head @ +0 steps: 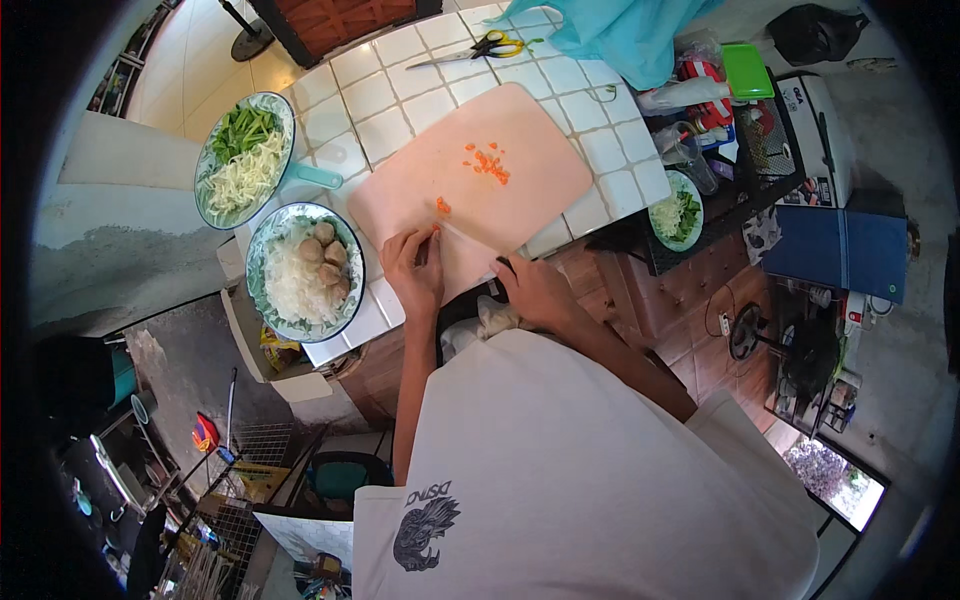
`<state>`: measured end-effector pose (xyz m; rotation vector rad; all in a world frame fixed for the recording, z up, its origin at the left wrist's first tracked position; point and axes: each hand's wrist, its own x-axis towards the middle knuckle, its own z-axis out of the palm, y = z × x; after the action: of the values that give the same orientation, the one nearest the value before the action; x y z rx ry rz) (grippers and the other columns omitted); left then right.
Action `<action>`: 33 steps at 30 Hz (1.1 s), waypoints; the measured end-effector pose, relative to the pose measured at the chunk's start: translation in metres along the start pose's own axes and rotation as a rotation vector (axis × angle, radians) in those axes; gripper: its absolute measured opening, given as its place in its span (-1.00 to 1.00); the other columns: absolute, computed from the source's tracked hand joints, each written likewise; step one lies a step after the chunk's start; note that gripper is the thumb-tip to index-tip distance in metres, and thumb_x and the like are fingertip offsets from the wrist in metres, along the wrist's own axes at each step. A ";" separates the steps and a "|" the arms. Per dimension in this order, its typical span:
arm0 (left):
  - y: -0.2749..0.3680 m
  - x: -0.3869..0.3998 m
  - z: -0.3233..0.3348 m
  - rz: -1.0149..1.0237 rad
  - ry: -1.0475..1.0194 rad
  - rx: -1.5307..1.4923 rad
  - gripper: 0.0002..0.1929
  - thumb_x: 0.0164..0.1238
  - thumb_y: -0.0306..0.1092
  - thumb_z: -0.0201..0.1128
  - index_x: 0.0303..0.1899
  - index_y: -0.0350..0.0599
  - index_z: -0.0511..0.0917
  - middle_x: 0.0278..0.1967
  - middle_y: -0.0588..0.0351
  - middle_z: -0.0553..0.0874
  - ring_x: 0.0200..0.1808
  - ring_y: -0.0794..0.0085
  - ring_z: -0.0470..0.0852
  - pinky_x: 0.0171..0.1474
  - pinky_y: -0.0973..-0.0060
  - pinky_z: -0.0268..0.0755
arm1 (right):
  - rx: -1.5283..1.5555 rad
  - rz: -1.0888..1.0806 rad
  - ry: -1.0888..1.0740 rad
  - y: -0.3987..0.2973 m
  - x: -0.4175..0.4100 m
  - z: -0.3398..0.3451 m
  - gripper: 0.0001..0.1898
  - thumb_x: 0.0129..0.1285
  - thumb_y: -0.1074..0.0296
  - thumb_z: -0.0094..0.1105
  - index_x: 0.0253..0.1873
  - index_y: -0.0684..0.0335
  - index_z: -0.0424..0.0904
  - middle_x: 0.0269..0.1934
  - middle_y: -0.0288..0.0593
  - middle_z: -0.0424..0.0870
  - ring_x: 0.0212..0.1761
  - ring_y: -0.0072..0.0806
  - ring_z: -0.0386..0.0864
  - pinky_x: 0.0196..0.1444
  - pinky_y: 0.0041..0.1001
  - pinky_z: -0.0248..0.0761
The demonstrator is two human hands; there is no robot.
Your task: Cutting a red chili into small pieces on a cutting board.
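A pale pink cutting board (405,176) lies on the white tiled counter. My right hand (534,289) grips the dark handle of a kitchen knife (469,238) at the board's near edge, the blade pointing up and left toward my other hand. The fingertips of my left hand (416,266) are bent together on the board, around a small orange-red vegetable piece (436,226) that is mostly hidden. Just beyond the blade tip sits a small cluster of chopped orange pieces (442,205). Farther up the board, more chopped pieces (489,166) lie scattered.
Left of the board stand a bowl (255,300) of white noodles and meatballs and a plate (281,172) of cut greens and pale shreds. Black-and-yellow scissors (487,49) and a turquoise cloth (615,37) lie at the far side. Another plate of vegetables (675,214) is at right.
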<state>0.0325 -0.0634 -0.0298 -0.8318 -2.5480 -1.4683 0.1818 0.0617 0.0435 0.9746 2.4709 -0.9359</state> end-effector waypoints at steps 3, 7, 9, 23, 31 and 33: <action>0.000 0.000 0.000 -0.022 -0.010 -0.014 -0.87 0.19 -0.51 0.53 -0.23 -0.21 0.77 -0.21 0.06 0.75 -0.11 0.18 0.67 0.08 0.28 0.43 | 0.085 0.009 0.043 -0.004 0.007 0.000 -0.51 0.62 -0.08 -0.06 0.03 0.33 0.60 -0.30 0.34 0.74 -0.18 0.33 0.72 -0.07 0.17 0.55; -0.002 -0.001 0.002 0.012 0.012 -0.007 -0.86 0.18 -0.51 0.53 -0.22 -0.21 0.78 -0.21 0.07 0.75 -0.12 0.18 0.66 0.07 0.28 0.43 | 0.094 -0.079 0.063 -0.006 0.000 -0.001 -0.51 0.62 -0.09 -0.07 0.01 0.31 0.60 -0.28 0.35 0.73 -0.16 0.33 0.71 -0.07 0.17 0.55; -0.003 -0.001 0.002 0.018 0.014 -0.002 -0.85 0.18 -0.51 0.54 -0.22 -0.21 0.78 -0.21 0.07 0.75 -0.12 0.18 0.65 0.07 0.28 0.43 | 0.097 -0.054 0.020 -0.007 0.000 -0.003 -0.51 0.62 -0.09 -0.07 0.01 0.30 0.60 -0.26 0.35 0.73 -0.16 0.32 0.71 -0.07 0.16 0.55; 0.000 0.000 -0.001 0.015 -0.014 -0.037 -0.85 0.14 -0.57 0.51 -0.24 -0.23 0.78 -0.19 0.08 0.76 -0.11 0.19 0.65 0.11 0.29 0.43 | 0.041 -0.053 -0.010 -0.015 0.014 0.000 -0.53 0.62 -0.06 -0.03 -0.01 0.33 0.61 -0.25 0.33 0.73 -0.13 0.32 0.69 -0.08 0.13 0.52; 0.001 -0.005 -0.002 0.005 0.011 -0.040 -0.85 0.18 -0.53 0.53 -0.21 -0.23 0.80 -0.18 0.03 0.75 -0.09 0.17 0.66 0.11 0.28 0.45 | 0.044 -0.013 0.045 0.004 0.010 -0.004 -0.49 0.61 -0.11 -0.04 0.09 0.32 0.63 -0.27 0.33 0.74 -0.13 0.29 0.72 -0.05 0.14 0.57; -0.002 -0.006 -0.001 -0.013 0.024 -0.043 -0.85 0.19 -0.52 0.53 -0.20 -0.23 0.80 -0.17 0.02 0.76 -0.08 0.16 0.67 0.09 0.28 0.47 | 0.078 -0.033 0.079 0.005 0.013 -0.004 -0.49 0.61 -0.11 -0.04 0.09 0.32 0.62 -0.28 0.34 0.74 -0.14 0.31 0.72 -0.06 0.14 0.57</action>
<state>0.0367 -0.0680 -0.0328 -0.7995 -2.5171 -1.5330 0.1756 0.0733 0.0378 1.0170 2.5397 -1.0304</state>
